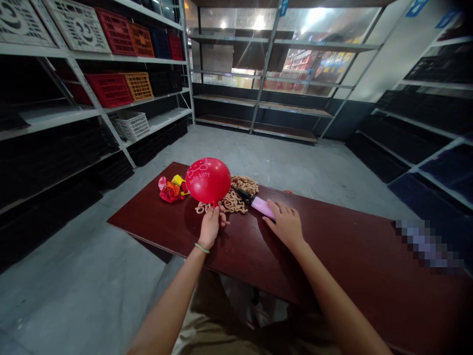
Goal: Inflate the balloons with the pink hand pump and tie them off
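In the head view, my left hand (pixel 210 228) pinches the neck of an inflated red balloon (pixel 209 180) printed with "hello kitty". My right hand (pixel 286 223) is at the near end of a lilac balloon pump (pixel 263 207), thumb on one side and fingers over the other. The pump's black nozzle end points away to the left, against a heap of beige twisted cord (pixel 236 199). Left of the balloon lies a small bunch of crumpled red, orange and yellow pieces (pixel 172 188), which look like deflated balloons. The balloon hides part of the cord.
Everything lies on a dark red-brown table (pixel 340 261). A pixelated patch (pixel 428 246) covers something at its right end. Shelves with coloured crates (pixel 111 88) stand left, a metal rack (pixel 262 98) behind, and dark-bin shelving (pixel 424 123) right.
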Action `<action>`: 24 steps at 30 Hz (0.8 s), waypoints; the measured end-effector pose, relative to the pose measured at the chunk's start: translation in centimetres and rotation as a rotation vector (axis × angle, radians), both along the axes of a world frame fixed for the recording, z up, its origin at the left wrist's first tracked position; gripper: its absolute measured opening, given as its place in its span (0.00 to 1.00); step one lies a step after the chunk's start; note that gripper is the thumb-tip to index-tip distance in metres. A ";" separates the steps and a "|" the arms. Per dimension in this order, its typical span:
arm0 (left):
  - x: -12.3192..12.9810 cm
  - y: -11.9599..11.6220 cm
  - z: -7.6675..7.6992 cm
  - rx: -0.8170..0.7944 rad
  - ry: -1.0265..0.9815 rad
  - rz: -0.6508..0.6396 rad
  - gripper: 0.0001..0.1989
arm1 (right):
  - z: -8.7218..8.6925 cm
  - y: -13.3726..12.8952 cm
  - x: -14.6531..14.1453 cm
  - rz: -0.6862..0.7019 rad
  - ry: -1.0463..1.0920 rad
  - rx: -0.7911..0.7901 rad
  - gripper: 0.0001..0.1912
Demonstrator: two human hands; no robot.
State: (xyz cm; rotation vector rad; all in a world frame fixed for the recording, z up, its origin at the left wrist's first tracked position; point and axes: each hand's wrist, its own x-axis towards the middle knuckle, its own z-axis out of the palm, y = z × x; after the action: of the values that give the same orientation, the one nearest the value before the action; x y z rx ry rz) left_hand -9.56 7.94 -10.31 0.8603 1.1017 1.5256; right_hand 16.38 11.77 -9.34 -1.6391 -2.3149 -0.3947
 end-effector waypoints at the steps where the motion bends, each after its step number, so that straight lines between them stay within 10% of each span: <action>1: 0.0 0.0 -0.1 0.005 -0.005 -0.003 0.17 | 0.1 0.0 0.0 0.005 0.009 -0.006 0.29; 8: 0.0 -0.3 0.3 -0.011 -0.002 -0.096 0.18 | 2.0 -0.5 -0.7 0.239 0.121 0.115 0.27; 17: 0.9 -3.1 7.0 -0.021 0.175 -0.625 0.18 | 10.0 -5.4 -3.3 0.562 -0.022 0.314 0.31; 24: 2.5 -4.9 9.9 -0.064 0.245 -0.928 0.16 | 11.6 -7.9 -2.6 0.659 -0.024 0.213 0.24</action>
State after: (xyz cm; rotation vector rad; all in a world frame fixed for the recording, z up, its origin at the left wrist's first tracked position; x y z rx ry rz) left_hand -7.02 3.01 -0.37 1.2960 0.7283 0.6207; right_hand 13.81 3.86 2.27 -0.7135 -2.5483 -0.4797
